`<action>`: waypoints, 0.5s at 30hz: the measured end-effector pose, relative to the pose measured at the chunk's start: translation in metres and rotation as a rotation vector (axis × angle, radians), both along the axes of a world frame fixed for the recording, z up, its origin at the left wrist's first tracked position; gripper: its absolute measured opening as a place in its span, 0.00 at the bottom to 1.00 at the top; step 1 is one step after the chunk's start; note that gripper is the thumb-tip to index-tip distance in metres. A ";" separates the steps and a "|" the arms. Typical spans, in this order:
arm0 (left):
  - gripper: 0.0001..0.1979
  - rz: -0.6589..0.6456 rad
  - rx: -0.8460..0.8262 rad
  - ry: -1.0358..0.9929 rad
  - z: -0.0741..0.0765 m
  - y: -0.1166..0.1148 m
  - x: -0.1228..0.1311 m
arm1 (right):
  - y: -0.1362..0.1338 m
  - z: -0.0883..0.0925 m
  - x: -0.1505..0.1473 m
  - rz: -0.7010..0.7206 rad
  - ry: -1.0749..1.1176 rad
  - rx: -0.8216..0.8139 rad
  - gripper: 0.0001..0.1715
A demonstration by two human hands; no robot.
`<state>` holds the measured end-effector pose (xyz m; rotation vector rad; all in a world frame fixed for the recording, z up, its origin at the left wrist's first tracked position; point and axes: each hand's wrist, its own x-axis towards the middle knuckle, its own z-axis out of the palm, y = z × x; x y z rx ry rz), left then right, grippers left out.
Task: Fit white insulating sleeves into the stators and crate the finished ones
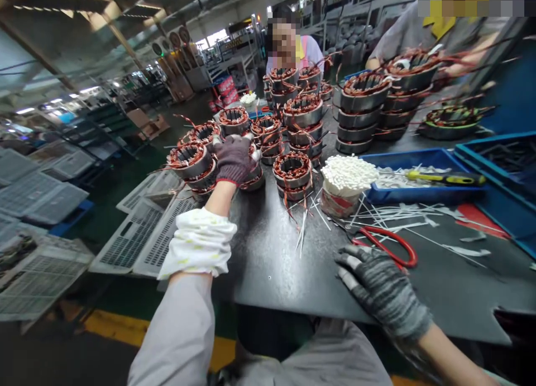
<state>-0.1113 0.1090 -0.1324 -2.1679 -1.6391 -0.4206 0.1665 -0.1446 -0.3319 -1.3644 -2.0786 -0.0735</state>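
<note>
As the centre-left stator point(254, 182) beneath our left grip point(235, 156), closure unclear, looks heavy yet fragile, we'd hold its rim, right grip point(383, 288) spread.

Left grip point(234, 157) extended forward; right grip point(383, 290) palm down.

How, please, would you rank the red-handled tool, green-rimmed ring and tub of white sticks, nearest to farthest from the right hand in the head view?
1. Red-handled tool, just beyond the right hand.
2. Tub of white sticks, ahead and left.
3. Green-rimmed ring, far back, right.
</note>
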 end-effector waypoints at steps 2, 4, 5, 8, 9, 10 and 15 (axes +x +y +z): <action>0.24 -0.172 0.042 -0.049 -0.015 -0.012 0.025 | 0.001 0.003 0.000 0.016 0.004 -0.014 0.16; 0.26 -0.302 -0.105 -0.019 -0.036 -0.021 0.052 | 0.001 0.006 0.000 0.024 -0.003 -0.024 0.16; 0.27 -0.321 -0.191 0.001 -0.046 -0.023 0.063 | 0.001 0.008 0.000 0.022 -0.010 -0.026 0.16; 0.24 -0.250 -0.352 -0.095 -0.066 -0.023 0.082 | 0.001 0.014 -0.001 0.021 -0.035 -0.030 0.15; 0.23 -0.222 -0.373 -0.148 -0.067 -0.023 0.083 | 0.001 0.016 -0.002 0.022 -0.041 -0.030 0.15; 0.22 -0.203 -0.387 -0.212 -0.065 -0.025 0.080 | 0.001 0.019 -0.002 0.024 -0.045 -0.031 0.15; 0.25 -0.222 -0.422 -0.664 -0.046 -0.075 0.039 | 0.003 0.025 -0.002 0.033 -0.040 -0.058 0.13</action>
